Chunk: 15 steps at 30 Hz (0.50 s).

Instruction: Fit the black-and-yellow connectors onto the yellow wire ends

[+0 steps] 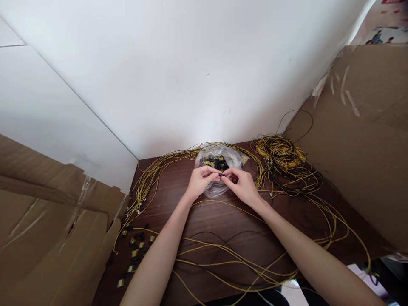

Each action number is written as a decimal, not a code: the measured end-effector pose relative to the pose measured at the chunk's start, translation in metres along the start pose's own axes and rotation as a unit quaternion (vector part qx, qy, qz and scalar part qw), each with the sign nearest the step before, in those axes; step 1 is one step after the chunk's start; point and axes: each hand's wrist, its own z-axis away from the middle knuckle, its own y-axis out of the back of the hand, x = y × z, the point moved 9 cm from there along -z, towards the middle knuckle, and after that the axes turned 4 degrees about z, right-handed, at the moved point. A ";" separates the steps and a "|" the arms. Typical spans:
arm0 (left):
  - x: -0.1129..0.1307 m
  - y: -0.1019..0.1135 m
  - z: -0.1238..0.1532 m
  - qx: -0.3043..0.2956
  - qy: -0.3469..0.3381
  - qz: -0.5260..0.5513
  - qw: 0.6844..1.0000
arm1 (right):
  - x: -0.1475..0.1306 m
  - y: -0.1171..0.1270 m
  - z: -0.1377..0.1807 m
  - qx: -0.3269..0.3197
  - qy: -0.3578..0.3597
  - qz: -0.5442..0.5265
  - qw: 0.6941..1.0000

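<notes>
Black part (222,174), small and hard to make out in detail, is pinched between the fingertips of a worker's left hand (200,180) and right hand (244,185), just above a clear plastic bag (214,192) at the back of a dark wooden counter (204,219). Both grips are closed on the piece, thumb against forefinger, the two hands meeting at its middle. The bag lies open and holds a heap of black and yellow pieces (216,162). Long yellow wires (153,174) loop around the bag and trail across the counter toward the near edge. A tangled coil of yellow and black wires (283,159) sits to the right, apart from the hands. More small pieces (137,246) are scattered at the left edge beside a cardboard flap (47,221).

Work this fine seems best done as shown: hands close together, low over the bag, so a dropped piece would land among its fellows and not among the wires. A light, even pinch from both sides looks wiser than force, since so little of the part shows past the fingertips. Forearms are best kept clear of the loose loops beneath them, which could drag.
</notes>
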 end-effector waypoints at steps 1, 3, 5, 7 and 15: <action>0.000 0.000 0.000 0.000 0.001 0.000 1.000 | 0.000 0.000 0.000 0.001 0.001 0.001 1.000; 0.000 0.000 -0.001 -0.002 0.002 -0.002 1.000 | 0.000 0.001 0.000 0.005 0.003 0.004 1.000; -0.001 0.000 -0.001 -0.005 0.003 -0.003 1.000 | 0.000 0.001 0.000 0.007 0.007 0.006 1.000; -0.001 0.000 -0.002 -0.005 0.003 -0.007 1.000 | 0.000 0.002 0.000 0.010 0.010 0.010 1.000; 0.002 -0.001 -0.001 0.002 -0.009 -0.008 1.000 | -0.001 0.006 0.000 0.019 0.010 -0.001 1.000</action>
